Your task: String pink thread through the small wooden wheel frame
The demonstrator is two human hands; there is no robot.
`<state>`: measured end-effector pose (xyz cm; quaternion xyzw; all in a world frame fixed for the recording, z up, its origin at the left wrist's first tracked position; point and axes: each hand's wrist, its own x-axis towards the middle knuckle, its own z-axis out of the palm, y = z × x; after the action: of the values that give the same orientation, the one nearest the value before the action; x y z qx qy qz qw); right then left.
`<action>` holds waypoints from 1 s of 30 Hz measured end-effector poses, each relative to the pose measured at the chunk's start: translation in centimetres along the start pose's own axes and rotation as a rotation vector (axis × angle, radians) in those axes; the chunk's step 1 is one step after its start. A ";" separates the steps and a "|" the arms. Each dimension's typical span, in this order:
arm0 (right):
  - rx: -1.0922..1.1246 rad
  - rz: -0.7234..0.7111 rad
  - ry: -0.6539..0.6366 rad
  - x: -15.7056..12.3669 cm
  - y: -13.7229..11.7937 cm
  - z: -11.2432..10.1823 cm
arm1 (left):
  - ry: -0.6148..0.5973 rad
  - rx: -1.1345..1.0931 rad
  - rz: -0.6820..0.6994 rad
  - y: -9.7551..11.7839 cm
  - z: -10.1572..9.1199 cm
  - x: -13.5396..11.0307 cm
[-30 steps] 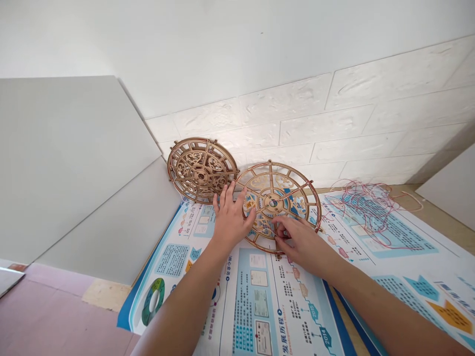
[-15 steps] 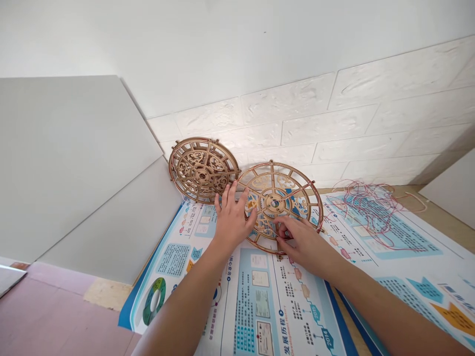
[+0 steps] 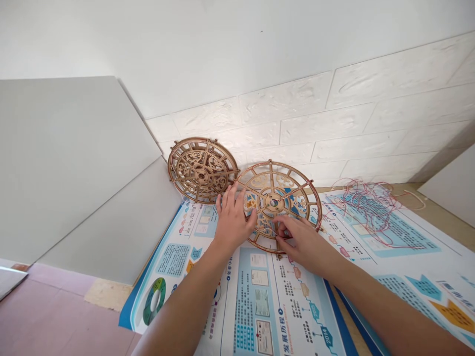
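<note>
Openwork disc (image 3: 273,194) touches both hands (image 3: 233,222) (image 3: 301,241) over a printed poster (image 3: 230,301).

Ahead of me rose a smooth, pale wall (image 3: 222,54) with one tiny dark speck. Below it I faced white brick-patterned panelling (image 3: 356,118), its seams thin and its top edge slanting up to the right. On my left stood a large pale grey panel (image 3: 70,163), with another grey panel (image 3: 111,237) showing beneath its lower edge. Down in that corner I saw a pinkish surface (image 3: 67,319) crossed by faint lines. To my right, a tan surface (image 3: 443,210) met a white panel (image 3: 456,183). Soft light brightened the wall's left side.
</note>
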<state>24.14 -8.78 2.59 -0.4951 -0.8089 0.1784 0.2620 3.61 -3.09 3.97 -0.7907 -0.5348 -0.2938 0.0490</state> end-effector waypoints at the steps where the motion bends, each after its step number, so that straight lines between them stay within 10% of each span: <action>1: -0.001 -0.002 0.002 0.0 0.0 0.0 | 0.004 -0.003 0.001 0.1 0.0 0.0; 30: -0.028 0.001 0.018 -0.1 0.1 0.0 | 0.072 0.057 0.028 -0.2 -0.4 0.0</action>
<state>24.22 -8.82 2.56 -0.5008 -0.8086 0.1628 0.2625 3.31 -3.16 4.25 -0.7852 -0.5299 -0.3062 0.0947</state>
